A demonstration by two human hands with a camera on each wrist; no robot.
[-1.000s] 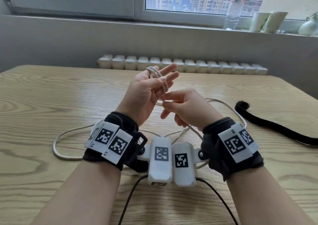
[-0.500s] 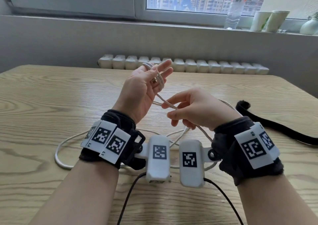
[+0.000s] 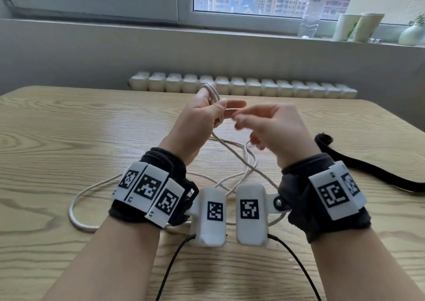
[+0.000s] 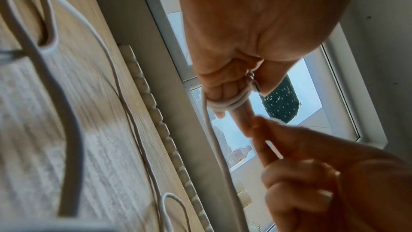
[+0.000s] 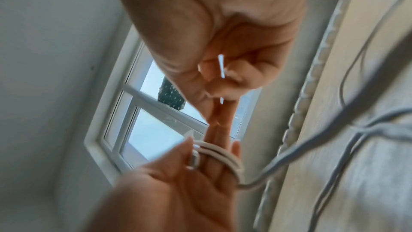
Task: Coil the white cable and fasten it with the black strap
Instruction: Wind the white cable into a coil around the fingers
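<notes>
Both forearms are bare, and each wrist carries a black fabric wristband: left wristband, right wristband. White rectangular tags printed with black square-pattern markers are fixed to the bands, three on the left and two on the right. A white rounded camera housing bearing its own marker sits at the inner side of each wrist, left housing and right housing, the right one joined by a bracket with a visible screw, and a thin black lead runs from each housing, left lead and right lead; a ring is worn on a finger of the left hand.
</notes>
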